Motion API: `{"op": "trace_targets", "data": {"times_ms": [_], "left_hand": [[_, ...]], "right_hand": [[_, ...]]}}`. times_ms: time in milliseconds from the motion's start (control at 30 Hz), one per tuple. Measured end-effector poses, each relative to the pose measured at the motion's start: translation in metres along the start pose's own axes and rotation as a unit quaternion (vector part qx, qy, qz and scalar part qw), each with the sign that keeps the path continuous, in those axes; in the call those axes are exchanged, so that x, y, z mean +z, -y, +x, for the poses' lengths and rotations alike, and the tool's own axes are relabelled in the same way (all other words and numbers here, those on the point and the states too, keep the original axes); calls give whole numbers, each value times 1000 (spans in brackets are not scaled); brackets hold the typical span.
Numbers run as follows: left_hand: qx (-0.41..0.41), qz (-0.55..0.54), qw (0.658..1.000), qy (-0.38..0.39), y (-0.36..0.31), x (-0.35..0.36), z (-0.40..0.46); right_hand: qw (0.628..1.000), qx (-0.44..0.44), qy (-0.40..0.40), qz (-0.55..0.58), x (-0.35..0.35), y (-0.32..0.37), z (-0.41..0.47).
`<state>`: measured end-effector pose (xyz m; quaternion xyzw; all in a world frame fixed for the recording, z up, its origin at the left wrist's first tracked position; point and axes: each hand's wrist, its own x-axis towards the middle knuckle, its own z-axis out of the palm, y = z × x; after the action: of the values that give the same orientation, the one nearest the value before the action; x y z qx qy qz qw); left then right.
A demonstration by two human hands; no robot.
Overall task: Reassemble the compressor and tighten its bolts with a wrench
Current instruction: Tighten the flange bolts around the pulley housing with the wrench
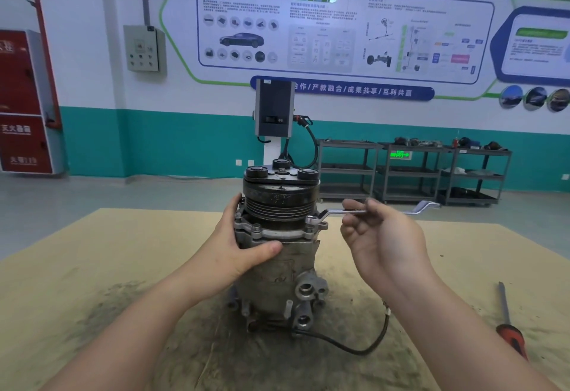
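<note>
Upright at the middle of a stained tan work surface (92,251) stands the compressor (277,248), its dark grooved pulley (277,202) and clutch plate on top and its ported aluminium end at the bottom, where a black cable (354,349) loops out to the right. The left hand (243,242) grips the housing just under the bolted flange, thumb laid across the front of the body and fingers wrapped round the far left side. A double-offset ring wrench (342,212) lies roughly level to the right of the flange, its near ring sitting over a bolt (311,221) at the flange's right edge and its far ring sticking out beyond the hand. The right hand (382,236) pinches the wrench shank between thumb and curled fingertips, palm turned toward the camera. An orange-handled screwdriver (509,329) lies on the surface at the far right, well apart from the compressor. Behind, a grey wall-box charger (274,109) on a post rises just beyond the pulley, dark metal shelving carts (410,171) line a teal-and-white wall, and a red fire cabinet (21,103) stands at the left.
</note>
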<state>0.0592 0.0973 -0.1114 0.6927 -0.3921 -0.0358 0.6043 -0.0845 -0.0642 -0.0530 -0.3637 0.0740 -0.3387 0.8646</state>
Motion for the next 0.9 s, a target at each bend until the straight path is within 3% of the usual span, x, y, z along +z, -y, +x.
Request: {"op": "trace_targets", "data": {"times_ms": [300, 367, 467, 633, 733, 833, 900], "left_hand": [[-4, 13, 1000, -2, 1, -1, 1], [-4, 16, 1000, -1, 1, -1, 1], [-6, 15, 1000, -1, 0, 0, 2], [-10, 12, 1000, 3, 1, -1, 1], [-6, 10, 1000, 4, -2, -1, 0], [-1, 9, 1000, -1, -2, 0, 0], [5, 5, 1000, 3, -3, 1, -1]], "right_hand": [[999, 43, 27, -3, -7, -6, 11], [999, -2, 31, -22, -7, -8, 10], [981, -166, 60, -85, -7, -16, 2], [860, -451, 131, -199, -13, -41, -11], [763, -524, 212, -314, -21, -43, -11], [654, -595, 233, -404, -24, -44, -11], [632, -605, 239, -422, -20, -43, -14]]}}
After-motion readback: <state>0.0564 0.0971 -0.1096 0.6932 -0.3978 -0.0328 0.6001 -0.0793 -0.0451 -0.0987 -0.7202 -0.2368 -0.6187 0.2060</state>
